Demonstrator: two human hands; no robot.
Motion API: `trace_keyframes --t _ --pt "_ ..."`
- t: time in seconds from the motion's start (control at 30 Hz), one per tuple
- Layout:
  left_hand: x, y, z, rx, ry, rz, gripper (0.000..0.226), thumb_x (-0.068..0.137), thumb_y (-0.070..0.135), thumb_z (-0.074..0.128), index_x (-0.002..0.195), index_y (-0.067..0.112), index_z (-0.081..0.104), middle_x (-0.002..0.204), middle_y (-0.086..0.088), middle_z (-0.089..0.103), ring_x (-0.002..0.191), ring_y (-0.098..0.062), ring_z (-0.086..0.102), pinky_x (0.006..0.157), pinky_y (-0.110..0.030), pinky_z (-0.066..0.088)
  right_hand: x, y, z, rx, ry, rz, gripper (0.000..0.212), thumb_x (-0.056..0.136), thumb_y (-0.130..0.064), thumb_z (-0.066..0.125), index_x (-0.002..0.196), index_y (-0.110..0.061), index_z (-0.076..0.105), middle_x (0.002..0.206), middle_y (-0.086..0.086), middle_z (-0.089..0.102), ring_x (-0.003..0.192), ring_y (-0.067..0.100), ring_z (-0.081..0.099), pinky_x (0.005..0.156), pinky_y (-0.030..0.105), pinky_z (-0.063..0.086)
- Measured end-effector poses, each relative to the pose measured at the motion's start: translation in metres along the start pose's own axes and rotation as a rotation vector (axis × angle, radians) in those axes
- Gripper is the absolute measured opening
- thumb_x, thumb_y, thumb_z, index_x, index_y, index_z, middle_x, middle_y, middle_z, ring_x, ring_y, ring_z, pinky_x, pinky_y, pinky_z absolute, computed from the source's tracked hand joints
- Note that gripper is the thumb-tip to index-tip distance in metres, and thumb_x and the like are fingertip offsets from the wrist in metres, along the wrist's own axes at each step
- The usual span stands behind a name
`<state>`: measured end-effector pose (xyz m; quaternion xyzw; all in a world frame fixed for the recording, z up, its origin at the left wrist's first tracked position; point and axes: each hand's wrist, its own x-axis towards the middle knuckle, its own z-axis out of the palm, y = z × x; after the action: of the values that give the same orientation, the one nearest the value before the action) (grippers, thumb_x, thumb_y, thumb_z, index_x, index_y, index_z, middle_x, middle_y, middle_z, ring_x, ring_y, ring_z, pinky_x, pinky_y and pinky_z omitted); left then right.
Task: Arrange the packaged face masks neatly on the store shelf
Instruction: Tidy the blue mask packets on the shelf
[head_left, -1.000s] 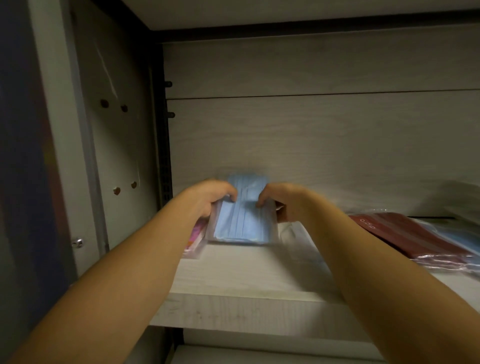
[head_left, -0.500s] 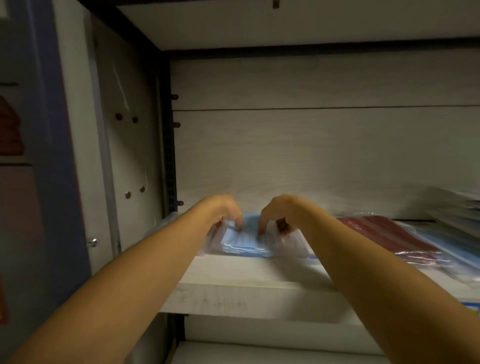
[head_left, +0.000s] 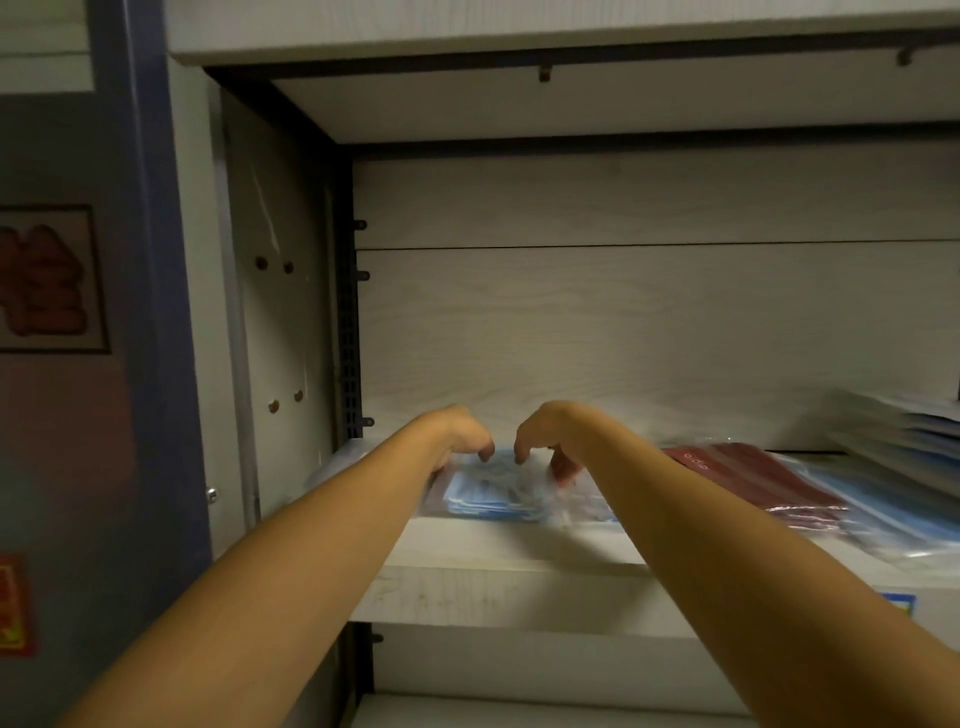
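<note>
left hand (head_left: 457, 435) and right hand (head_left: 545, 432) both arched, fingertips (head_left: 485, 456) curled down onto the far edge of the blue mask pack (head_left: 496, 491). neither hand closes around it — fingers bent, pressing from above; the right thumb seems tucked at the pack's 3 o'clock edge, though blur makes this unsure.

the pack lies flat on the shelf (head_left: 519, 551), directly under and toward 6 o'clock of the fingertips, at the left end near the side panel (head_left: 280, 332). another clear packet seems to lie beneath it, its contents unreadable.

step in hand, as judged: squaring the pack. best done with light, even pressure from both hands, sliding rather than lifting, so slippery film doesn't skate.

outward at 3 o'clock: dark red mask packs (head_left: 753, 478), then more pale blue packs (head_left: 893, 499), overlapping loosely — probably still to be straightened.
</note>
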<state>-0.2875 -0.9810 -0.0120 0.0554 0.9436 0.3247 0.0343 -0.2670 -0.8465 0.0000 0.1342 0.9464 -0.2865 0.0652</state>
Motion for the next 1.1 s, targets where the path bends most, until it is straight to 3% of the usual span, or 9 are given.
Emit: trace_keyframes --t 0.2,0.33,0.43,0.53,0.67,0.83,0.93,1.0,1.1 --pt "-0.002 0.005 -0.003 0.234 0.146 0.127 0.039 0.093 0.017 0.060 0.129 0.003 0.055 0.129 -0.016 0.057 0.115 -0.033 0.058 0.089 -0.033 0.050 -0.003 0.008 -0.020 -0.039 0.167 -0.113 0.049 0.089 -0.019 0.072 0.128 -0.002 0.047 0.122 0.020 0.058 0.104 0.033 0.065 0.092 0.040 0.057" --pt "0.002 0.021 0.004 0.289 0.114 0.238 0.036 0.088 0.018 0.060 0.123 0.008 0.064 0.124 -0.013 0.063 0.110 -0.031 0.061 0.094 -0.037 0.054 -0.011 0.019 -0.042 -0.316 0.304 -0.146 0.051 0.087 -0.029 0.075 0.128 -0.006 0.057 0.122 0.014 0.061 0.102 0.031 0.061 0.078 0.034 0.048" --pt "0.004 0.032 0.014 0.295 0.109 0.318 0.034 0.086 0.017 0.060 0.117 0.006 0.068 0.121 -0.016 0.066 0.108 -0.033 0.063 0.094 -0.039 0.055 -0.016 0.037 -0.051 -0.498 0.366 -0.116 0.034 0.091 -0.028 0.064 0.117 -0.006 0.064 0.116 0.013 0.064 0.088 0.028 0.055 0.074 0.031 0.044" --pt "0.003 0.043 0.026 0.282 0.109 0.378 0.030 0.087 0.015 0.058 0.113 0.003 0.068 0.118 -0.018 0.066 0.107 -0.035 0.063 0.092 -0.039 0.055 -0.023 0.060 -0.057 -0.542 0.405 -0.078 0.013 0.095 -0.018 0.051 0.096 -0.006 0.056 0.098 0.013 0.055 0.075 0.026 0.050 0.071 0.030 0.042" --pt "-0.004 0.059 0.044 0.312 0.062 0.410 0.025 0.087 0.015 0.057 0.104 0.001 0.067 0.108 -0.019 0.066 0.097 -0.035 0.064 0.081 -0.037 0.054 -0.027 0.090 -0.066 -0.537 0.419 -0.024 0.017 0.094 -0.011 0.046 0.077 -0.008 0.046 0.103 0.015 0.060 0.067 0.024 0.048 0.070 0.033 0.045" --pt "-0.011 0.075 0.063 0.418 0.011 0.377 0.023 0.090 0.017 0.056 0.101 -0.001 0.065 0.108 -0.024 0.064 0.095 -0.036 0.064 0.068 -0.034 0.046 -0.038 0.125 -0.085 -0.461 0.464 -0.076 0.009 0.088 -0.018 0.064 0.090 -0.010 0.063 0.092 0.013 0.063 0.083 0.032 0.060 0.069 0.034 0.047" --pt "-0.015 0.088 0.071 0.427 0.030 0.328 0.028 0.092 0.020 0.057 0.108 -0.001 0.064 0.112 -0.022 0.062 0.101 -0.037 0.063 0.073 -0.034 0.047 -0.034 0.145 -0.097 -0.486 0.418 -0.099 0.012 0.089 -0.019 0.062 0.081 -0.010 0.059 0.095 0.014 0.066 0.073 0.027 0.058 0.069 0.032 0.047" --pt "-0.018 0.099 0.077 0.407 0.040 0.287 0.020 0.093 0.023 0.058 0.097 0.003 0.061 0.100 -0.016 0.060 0.089 -0.033 0.062 0.071 -0.033 0.049 -0.025 0.159 -0.099 -0.546 0.365 -0.095 0.018 0.094 -0.019 0.056 0.082 -0.007 0.061 0.105 0.018 0.067 0.064 0.023 0.048 0.068 0.031 0.044" --pt "-0.021 0.117 0.091 0.378 -0.035 0.160 0.024 0.091 0.028 0.066 0.081 0.008 0.057 0.090 -0.013 0.062 0.072 -0.028 0.061 0.067 -0.033 0.052 -0.015 0.177 -0.093 -0.625 0.301 -0.158 0.032 0.098 -0.034 0.055 0.100 -0.004 0.067 0.096 0.015 0.062 0.069 0.025 0.049 0.070 0.031 0.042"
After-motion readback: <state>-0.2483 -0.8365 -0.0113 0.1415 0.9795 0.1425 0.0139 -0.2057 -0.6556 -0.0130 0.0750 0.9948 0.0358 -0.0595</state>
